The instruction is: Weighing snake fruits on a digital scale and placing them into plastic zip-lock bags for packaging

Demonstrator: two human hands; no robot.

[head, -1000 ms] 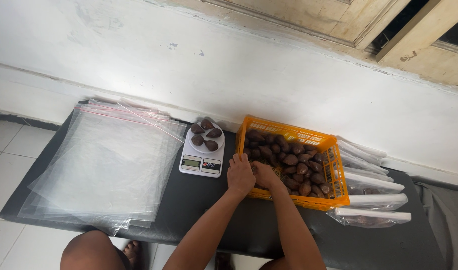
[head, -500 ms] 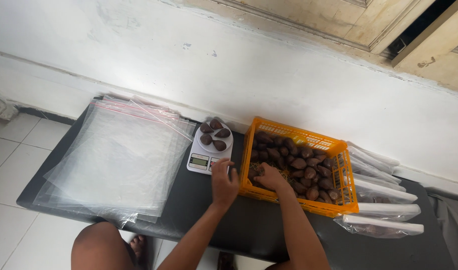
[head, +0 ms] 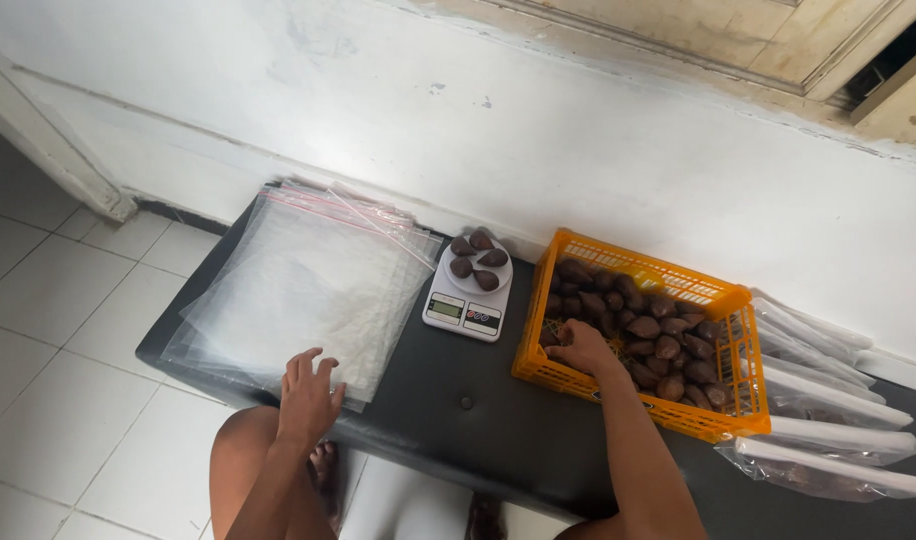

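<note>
Left hand [head: 308, 392] spreads over the clear bags [head: 308, 285] left of the scale [head: 468, 292]; right hand [head: 580, 348] digs among brown fruit [head: 650, 328] in the orange crate [head: 713, 422].

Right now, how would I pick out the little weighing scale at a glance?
Find the black padded bench against the white wall. In its middle, between the stack of clear bags and the orange crate, sits the scale: the only white, flat device, with four brown fruits on top.

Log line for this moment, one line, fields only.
left hand: open, on clear bags | right hand: in orange basket, on brown fruits | scale: four fruits
</note>
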